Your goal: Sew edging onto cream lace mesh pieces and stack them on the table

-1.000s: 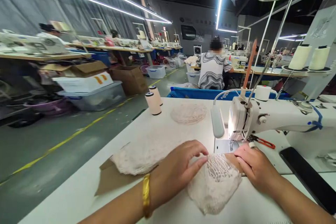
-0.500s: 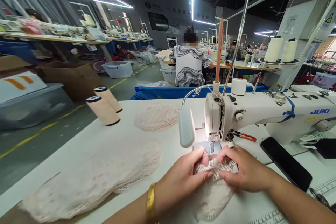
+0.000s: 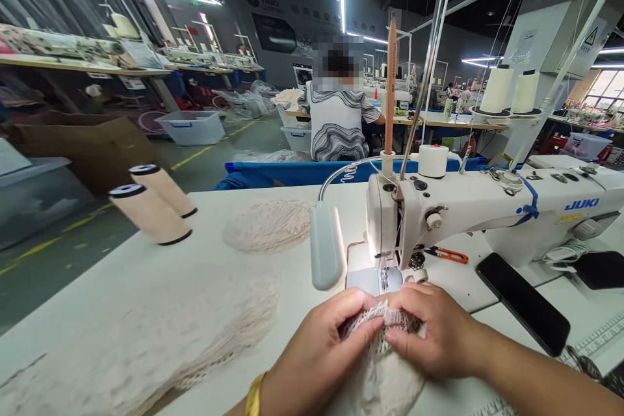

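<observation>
Head view, left hand and right hand fingers pinching mesh piece, distant bin, contents unclear

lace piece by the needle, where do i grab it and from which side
Pinch the lace piece at its top edge, one hand from each side, as the left hand and right hand do now. It is limp and open-meshed, so one grip would likely let it bunch; the rest lies on the table.

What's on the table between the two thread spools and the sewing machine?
In the head view, a small pile of pale net fabric lies between the thread spools and the sewing machine, near its grey lamp.
</observation>
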A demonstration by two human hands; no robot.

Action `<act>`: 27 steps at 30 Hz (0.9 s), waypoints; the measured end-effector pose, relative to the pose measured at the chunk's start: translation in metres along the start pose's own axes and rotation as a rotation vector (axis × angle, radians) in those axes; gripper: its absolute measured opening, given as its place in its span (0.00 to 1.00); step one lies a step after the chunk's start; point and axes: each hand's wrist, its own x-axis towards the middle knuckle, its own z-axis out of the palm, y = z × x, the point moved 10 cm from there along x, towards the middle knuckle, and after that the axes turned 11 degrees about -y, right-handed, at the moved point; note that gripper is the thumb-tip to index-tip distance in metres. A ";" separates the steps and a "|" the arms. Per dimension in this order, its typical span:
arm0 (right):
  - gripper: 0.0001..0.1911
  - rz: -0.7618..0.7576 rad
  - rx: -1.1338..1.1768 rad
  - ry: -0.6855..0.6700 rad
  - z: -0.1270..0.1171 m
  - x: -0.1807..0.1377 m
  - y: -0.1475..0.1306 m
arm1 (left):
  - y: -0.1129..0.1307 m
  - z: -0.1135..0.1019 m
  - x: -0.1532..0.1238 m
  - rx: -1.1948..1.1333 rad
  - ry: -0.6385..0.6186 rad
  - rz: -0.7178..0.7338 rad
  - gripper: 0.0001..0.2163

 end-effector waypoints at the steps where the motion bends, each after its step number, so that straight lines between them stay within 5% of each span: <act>1: 0.06 0.011 0.002 0.012 -0.002 -0.001 0.000 | 0.000 0.002 0.000 -0.019 -0.012 -0.002 0.15; 9: 0.05 0.114 0.011 0.077 -0.012 -0.001 0.001 | 0.001 0.008 -0.003 -0.073 -0.042 0.026 0.14; 27: 0.02 0.091 0.053 0.097 -0.012 0.000 -0.005 | -0.003 0.004 -0.008 -0.115 0.035 0.041 0.10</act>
